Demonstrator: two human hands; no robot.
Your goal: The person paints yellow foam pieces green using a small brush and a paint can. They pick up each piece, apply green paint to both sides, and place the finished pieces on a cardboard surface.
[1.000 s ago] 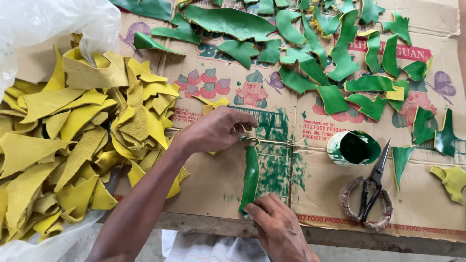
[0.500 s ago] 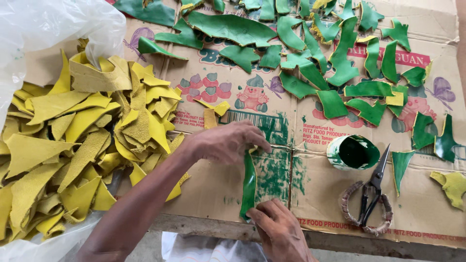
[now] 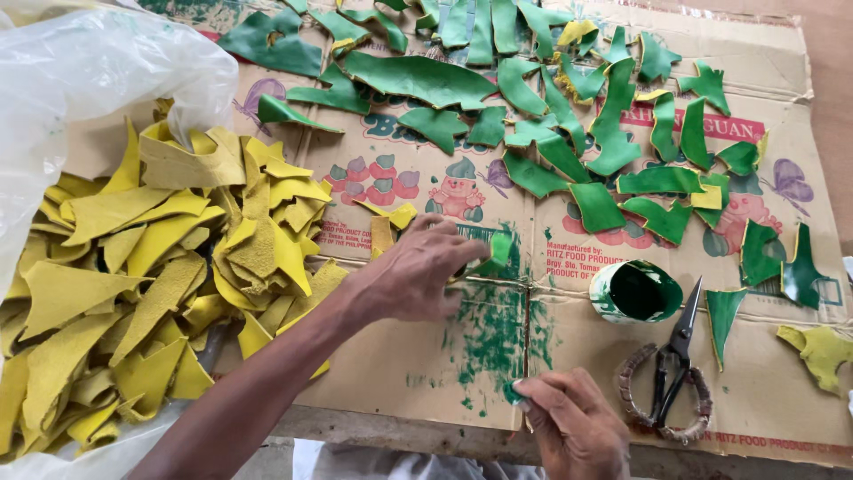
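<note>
Pinching green scrap (image 3: 500, 252) (left hand (image 3: 418, 271))

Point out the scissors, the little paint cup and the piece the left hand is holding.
scissors (image 3: 668, 378): head view, on the pivot where blades meet handles.
paint cup (image 3: 635, 292): head view, on its green inside.
green piece (image 3: 499, 251): head view, on the part showing past the left hand (image 3: 418, 271).

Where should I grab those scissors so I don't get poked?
Best by the wrapped handle loops, coming from the near table edge. The scissors lie flat with the loops toward the person and the pointed blades aimed away, beside the green-painted cup.
</note>
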